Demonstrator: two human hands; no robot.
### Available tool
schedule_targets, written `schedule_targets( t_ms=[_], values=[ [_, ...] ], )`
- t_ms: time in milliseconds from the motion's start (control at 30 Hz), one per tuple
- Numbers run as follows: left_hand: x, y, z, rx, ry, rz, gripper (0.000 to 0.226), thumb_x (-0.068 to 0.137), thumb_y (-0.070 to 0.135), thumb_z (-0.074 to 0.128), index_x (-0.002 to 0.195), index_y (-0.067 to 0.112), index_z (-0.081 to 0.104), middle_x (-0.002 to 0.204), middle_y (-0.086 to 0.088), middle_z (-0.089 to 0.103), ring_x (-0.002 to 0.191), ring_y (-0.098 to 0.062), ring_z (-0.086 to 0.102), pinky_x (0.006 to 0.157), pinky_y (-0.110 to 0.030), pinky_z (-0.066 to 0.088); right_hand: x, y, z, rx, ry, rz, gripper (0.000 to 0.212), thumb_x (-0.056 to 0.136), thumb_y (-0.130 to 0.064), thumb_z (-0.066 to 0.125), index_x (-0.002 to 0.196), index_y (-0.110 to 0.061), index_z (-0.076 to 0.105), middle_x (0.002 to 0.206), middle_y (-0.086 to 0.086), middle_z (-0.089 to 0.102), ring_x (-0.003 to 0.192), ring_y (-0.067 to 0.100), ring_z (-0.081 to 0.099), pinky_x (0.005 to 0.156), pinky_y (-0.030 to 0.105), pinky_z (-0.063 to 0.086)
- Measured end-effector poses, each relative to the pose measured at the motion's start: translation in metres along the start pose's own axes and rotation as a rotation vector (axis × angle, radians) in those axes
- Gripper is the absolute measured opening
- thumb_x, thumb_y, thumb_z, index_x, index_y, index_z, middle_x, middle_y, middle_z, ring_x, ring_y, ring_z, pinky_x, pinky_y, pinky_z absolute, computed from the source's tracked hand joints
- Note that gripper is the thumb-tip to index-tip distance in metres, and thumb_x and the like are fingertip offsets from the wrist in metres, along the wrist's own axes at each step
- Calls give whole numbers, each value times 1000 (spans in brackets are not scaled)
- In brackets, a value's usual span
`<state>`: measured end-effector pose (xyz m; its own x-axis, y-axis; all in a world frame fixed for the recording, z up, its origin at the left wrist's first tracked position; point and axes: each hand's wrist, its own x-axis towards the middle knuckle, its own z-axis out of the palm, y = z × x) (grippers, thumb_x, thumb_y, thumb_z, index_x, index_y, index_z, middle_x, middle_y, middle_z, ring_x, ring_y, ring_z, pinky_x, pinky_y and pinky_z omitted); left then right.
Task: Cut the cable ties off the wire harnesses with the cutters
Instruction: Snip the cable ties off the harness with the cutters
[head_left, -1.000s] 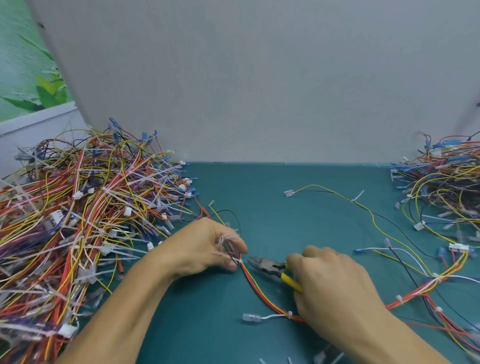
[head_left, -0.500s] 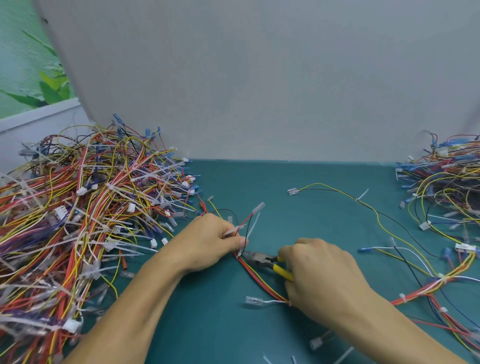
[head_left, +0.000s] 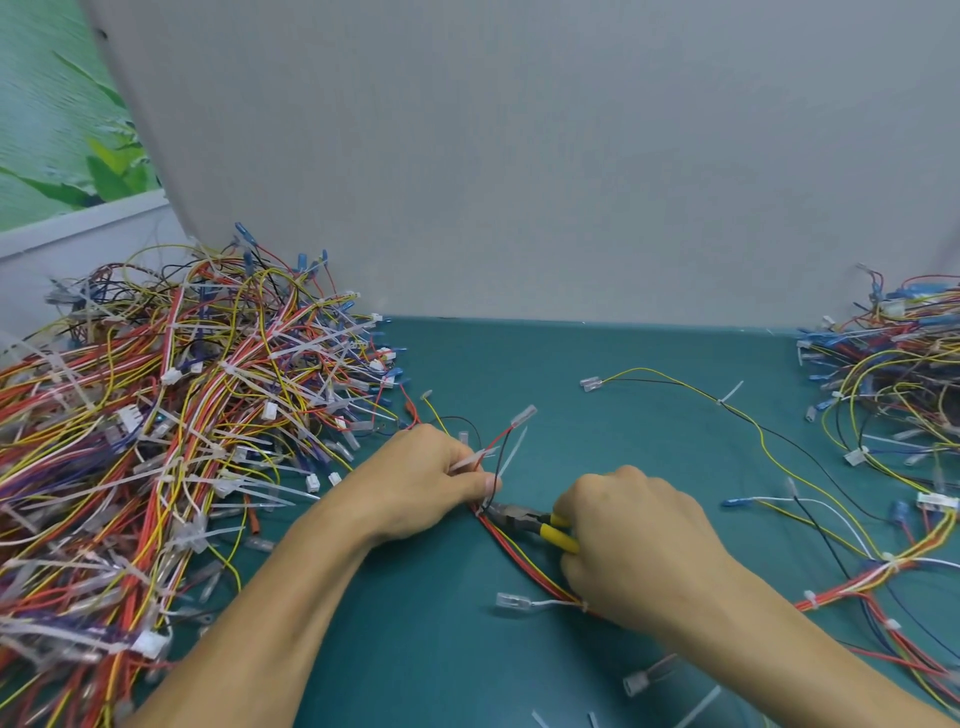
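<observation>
Head view, the only one I have.

Left hand (head_left: 415, 483) curled round one end of a harness (head_left: 511, 553) of red and yellow wires, pinning it to the green table (head_left: 571, 353). A white cable tie (head_left: 511, 452) sticks up beside the thumb.

Right hand (head_left: 634, 545) gripping the yellow handles of the cutters (head_left: 519, 517). Nose of the tool touches the harness just under the left thumb (blades too small for me to judge closed or apart).

Hands near each other, not touching.

Big pile of tied harnesses (head_left: 171, 415) on the left, smaller pile (head_left: 893, 374) far right. A loose yellow and black wire (head_left: 675, 376) lies between. Cut tie scraps (head_left: 701, 704) at the near edge. Grey board (head_left: 519, 156) behind.
</observation>
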<state>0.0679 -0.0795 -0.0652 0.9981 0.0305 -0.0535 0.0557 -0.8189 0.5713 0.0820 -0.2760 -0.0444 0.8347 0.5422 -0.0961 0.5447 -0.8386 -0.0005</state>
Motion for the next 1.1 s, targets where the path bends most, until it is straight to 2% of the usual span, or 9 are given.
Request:
schedule_targets(
  t_ms=[267,333,433,533,600,667,767,967,1100],
  values=[
    [-2,-1,-2,-69,-9,37,21,82,31,68,70,14,68,51,7,41,50,-9,35,54,-29,29,1,-2,3,-52,33,-32,8,82,-22,51,79,-20,44,67,0,32,64,29,37,52,29,26],
    [-3,0,-6,-242,-24,36,10,71,22,63,76,18,71,46,9,37,46,-8,30,49,-26,25,2,-2,3,-58,37,-38,7,82,-21,51,80,-20,45,67,0,32,66,30,38,51,29,26],
    [-3,0,-8,-632,-55,-34,32,60,15,45,78,10,71,48,5,29,45,-12,22,45,-22,19,2,-1,4,-64,32,-40,7,82,-20,52,80,-20,45,67,1,32,65,29,37,49,28,23],
    [-1,3,-8,-827,-140,-116,36,75,30,45,71,6,73,53,3,23,47,-12,16,45,-23,18,1,0,4,-67,35,-45,7,81,-20,52,80,-19,45,67,1,32,64,28,36,48,27,22],
    [0,3,-8,-779,-142,-141,43,81,41,50,61,10,72,51,3,23,46,-12,16,46,-25,17,1,0,5,-68,41,-51,9,81,-20,51,79,-18,43,66,1,32,64,29,36,47,26,19],
    [0,4,-7,-641,-113,-104,26,66,36,63,53,15,70,51,-2,33,48,-15,20,48,-25,16,2,0,5,-66,49,-55,10,81,-19,51,78,-17,42,66,1,32,64,28,37,47,26,19],
    [-1,2,-5,-586,-90,-53,15,72,23,70,69,9,74,54,-3,42,54,-17,26,51,-28,18,3,0,4,-56,51,-58,9,82,-19,51,80,-18,43,67,1,31,66,30,38,51,28,25],
    [1,-2,-6,-694,-126,-81,58,58,40,78,90,-7,66,53,4,44,50,-13,31,49,-25,26,4,0,-2,-34,23,-65,5,85,-22,51,84,-22,46,67,1,30,70,31,38,62,30,32],
    [0,-2,-5,-675,-117,-68,30,64,16,59,88,1,71,54,2,54,51,-15,34,49,-25,28,7,1,-5,-34,-5,-61,7,81,-18,51,78,-19,45,67,1,33,56,22,32,50,27,26]
  ],
)
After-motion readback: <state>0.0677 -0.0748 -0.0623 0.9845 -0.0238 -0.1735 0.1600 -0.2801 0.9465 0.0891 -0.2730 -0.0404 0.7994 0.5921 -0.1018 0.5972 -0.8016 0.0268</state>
